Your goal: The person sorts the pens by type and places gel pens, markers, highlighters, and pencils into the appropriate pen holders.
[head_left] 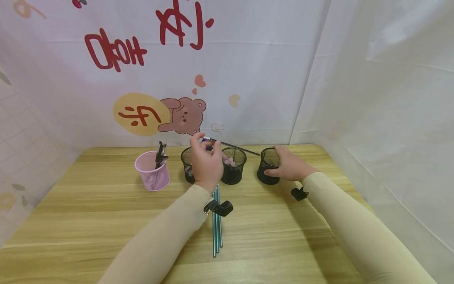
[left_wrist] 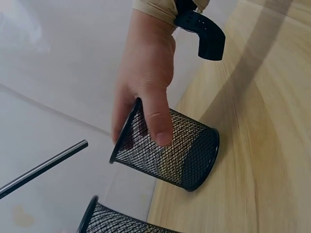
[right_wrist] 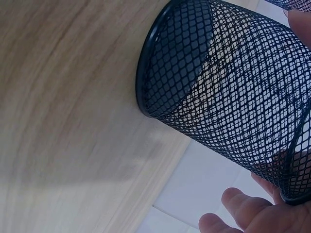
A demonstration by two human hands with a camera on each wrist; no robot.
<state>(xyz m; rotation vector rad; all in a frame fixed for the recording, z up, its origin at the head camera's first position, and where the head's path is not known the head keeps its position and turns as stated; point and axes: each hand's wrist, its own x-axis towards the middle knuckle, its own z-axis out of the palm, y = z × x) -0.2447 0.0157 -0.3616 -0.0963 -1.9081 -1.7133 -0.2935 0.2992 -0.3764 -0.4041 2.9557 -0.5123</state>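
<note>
My left hand (head_left: 207,163) is raised over the black mesh cups and pinches a dark, thin pencil (head_left: 235,147) near its pale end. The pencil slants right; its far end is near the rim of the rightmost black mesh cup (head_left: 268,175). That cup stands apart from the others, and my right hand (head_left: 292,163) grips it from the right. In the left wrist view, the thumb of my right hand (left_wrist: 148,73) lies along the outside of the mesh. The pencil (left_wrist: 43,168) enters there from the left, its blunt end apart from the cup.
Two more black mesh cups stand mid-table: one (head_left: 188,177) is partly behind my left hand, and the other (head_left: 232,175) holds pink pieces. A pink cup (head_left: 156,179) with black-clipped pens is at left. Several teal pencils (head_left: 217,232) lie near my left forearm.
</note>
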